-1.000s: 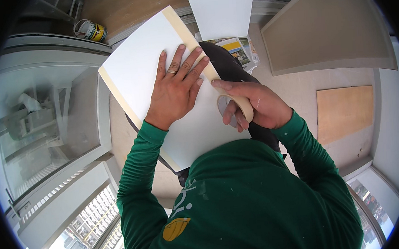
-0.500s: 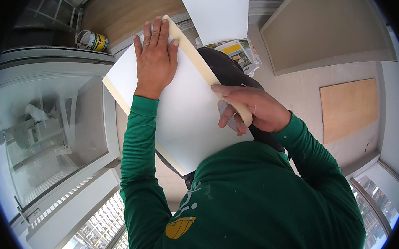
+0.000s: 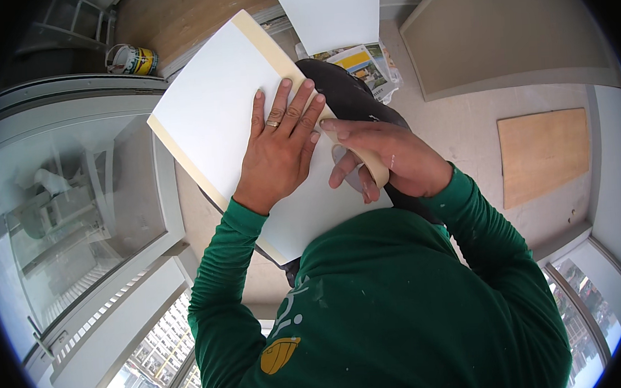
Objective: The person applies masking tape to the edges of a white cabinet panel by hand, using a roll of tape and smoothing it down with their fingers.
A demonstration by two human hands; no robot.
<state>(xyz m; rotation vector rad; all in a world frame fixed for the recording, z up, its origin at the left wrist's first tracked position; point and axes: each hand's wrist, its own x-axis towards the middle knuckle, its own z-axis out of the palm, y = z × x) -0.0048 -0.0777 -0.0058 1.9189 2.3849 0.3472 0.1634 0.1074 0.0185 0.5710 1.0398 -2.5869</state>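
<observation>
A white rectangular panel (image 3: 209, 104) lies tilted across my lap, with cream masking tape along its left and right long edges. My left hand (image 3: 282, 142) rests flat on it with fingers stretched out, the fingertips touching the tape strip (image 3: 262, 44) on the right edge. A roll of masking tape (image 3: 374, 167) hangs around the fingers of my right hand (image 3: 393, 157). The right thumb and forefinger are at that same edge, just beside my left fingers. My right hand partly hides the roll and the lower end of the strip.
Another white panel (image 3: 331, 15) stands ahead, above printed papers (image 3: 367, 69) on the floor. A large grey-beige panel (image 3: 507, 36) is at the far right, with a flat tan board (image 3: 544, 155) nearer. At left are a glazed door (image 3: 77, 208) and a paint bucket (image 3: 132, 60).
My left hand has slid down along the taped edge toward my right hand. The panel has shifted slightly left and away from me. My right hand still holds the tape roll.
</observation>
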